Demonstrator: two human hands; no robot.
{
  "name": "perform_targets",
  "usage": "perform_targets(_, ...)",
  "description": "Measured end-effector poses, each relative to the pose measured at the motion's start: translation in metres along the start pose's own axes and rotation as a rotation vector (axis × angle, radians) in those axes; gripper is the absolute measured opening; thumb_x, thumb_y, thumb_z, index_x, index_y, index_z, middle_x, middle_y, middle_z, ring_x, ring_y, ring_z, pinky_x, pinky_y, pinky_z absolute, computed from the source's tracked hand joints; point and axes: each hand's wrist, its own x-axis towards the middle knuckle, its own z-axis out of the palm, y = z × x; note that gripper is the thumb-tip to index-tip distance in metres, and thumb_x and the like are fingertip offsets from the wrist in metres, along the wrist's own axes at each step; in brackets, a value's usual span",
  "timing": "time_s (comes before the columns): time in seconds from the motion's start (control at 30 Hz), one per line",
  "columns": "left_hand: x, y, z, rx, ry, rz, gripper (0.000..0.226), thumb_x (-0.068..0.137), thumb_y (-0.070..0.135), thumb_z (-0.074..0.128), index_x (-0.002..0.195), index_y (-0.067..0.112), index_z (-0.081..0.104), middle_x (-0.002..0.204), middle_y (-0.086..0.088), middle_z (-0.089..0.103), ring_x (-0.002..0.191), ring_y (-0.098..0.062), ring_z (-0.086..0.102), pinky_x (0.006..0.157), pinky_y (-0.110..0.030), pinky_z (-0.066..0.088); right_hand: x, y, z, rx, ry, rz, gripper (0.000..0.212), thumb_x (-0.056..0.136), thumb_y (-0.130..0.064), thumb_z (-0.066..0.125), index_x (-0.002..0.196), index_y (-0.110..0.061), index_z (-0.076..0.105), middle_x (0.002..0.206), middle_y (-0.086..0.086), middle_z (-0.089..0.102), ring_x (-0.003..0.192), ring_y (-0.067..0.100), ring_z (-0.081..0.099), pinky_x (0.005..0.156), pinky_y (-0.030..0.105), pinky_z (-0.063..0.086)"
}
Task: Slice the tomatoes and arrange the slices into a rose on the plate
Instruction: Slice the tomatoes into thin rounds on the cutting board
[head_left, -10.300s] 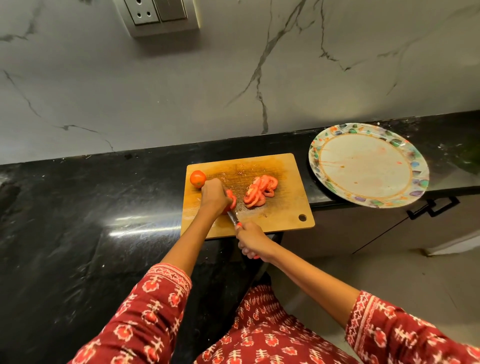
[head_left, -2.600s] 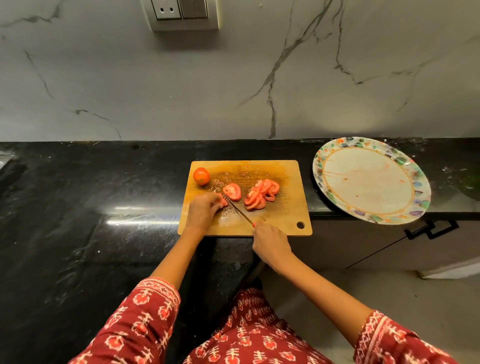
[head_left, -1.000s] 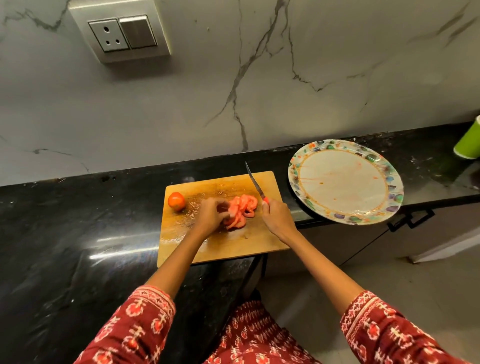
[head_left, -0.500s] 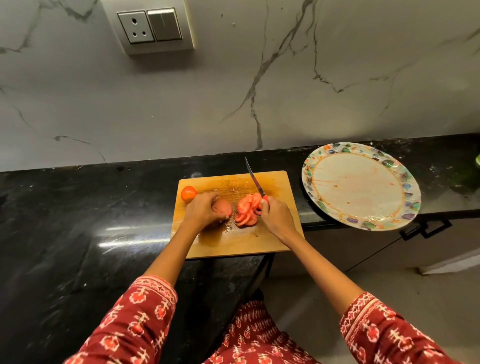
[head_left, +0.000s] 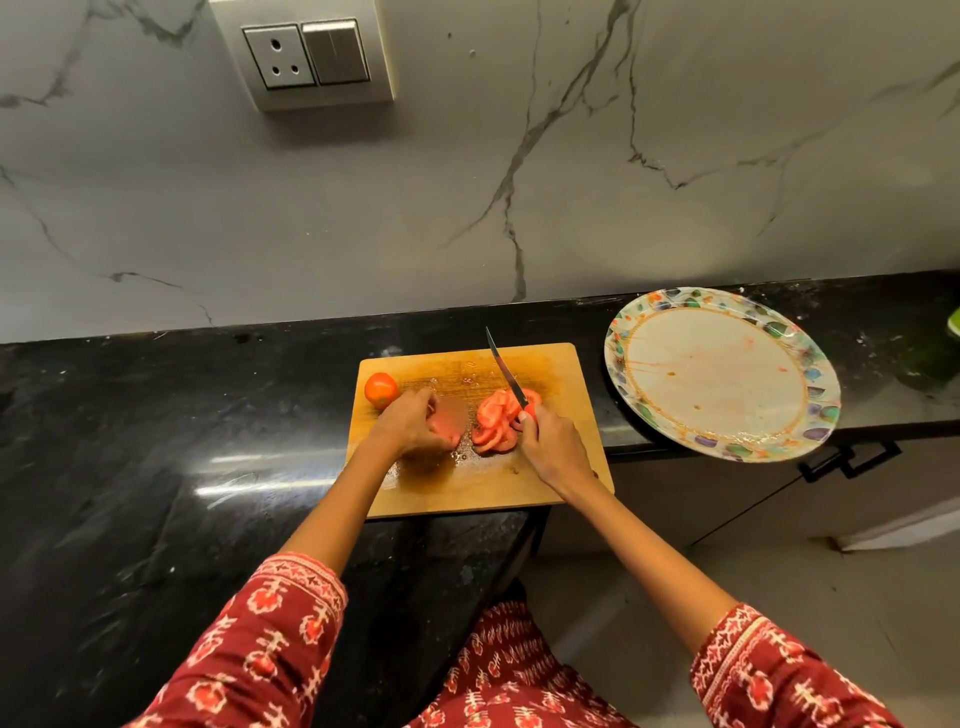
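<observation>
Sitting far left on board (head_left: 467, 483): whole tomato (head_left: 381, 389). Left hand (head_left: 410, 427) curls round blurred tomato piece (head_left: 450, 419), partly hidden. Slices (head_left: 497, 425) mid-board. Right hand (head_left: 551, 446) grips knife (head_left: 506, 373), handle mostly hidden. Plate (head_left: 810, 358) right on counter (head_left: 156, 441), overhanging edge.

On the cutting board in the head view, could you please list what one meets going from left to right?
Whole tomato → left hand holding a tomato piece → pile of tomato slices → right hand gripping the knife.
</observation>
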Motion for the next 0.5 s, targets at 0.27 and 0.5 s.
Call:
perform_targets(0.27, -0.029, -0.026, -0.001, -0.166, -0.084, 0.011, 0.049, 0.062, 0.013, 0.083, 0.094, 0.016, 0.046, 0.088, 0.001, 0.052, 0.076, -0.016, 0.05, 0.065, -0.026, 0.045, -0.033, -0.011, 0.022, 0.066, -0.1, -0.075, 0.028, 0.099, -0.022, 0.042, 0.081, -0.006, 0.056, 0.07, 0.01, 0.058, 0.06, 0.02, 0.052, 0.055, 0.033, 0.034)
perform_targets(0.5, -0.039, -0.031, -0.002, -0.25, 0.024, 0.047, 0.021, 0.076, -0.006, 0.067, 0.082, 0.011, 0.056, 0.083, -0.002, 0.057, 0.082, -0.016, 0.055, 0.066, -0.011, 0.041, -0.034, -0.011, 0.026, 0.067, -0.117, -0.047, 0.027, 0.099, -0.022, 0.041, 0.081, -0.008, 0.055, 0.069, 0.008, 0.056, 0.061, 0.02, 0.05, 0.055, 0.031, 0.031)
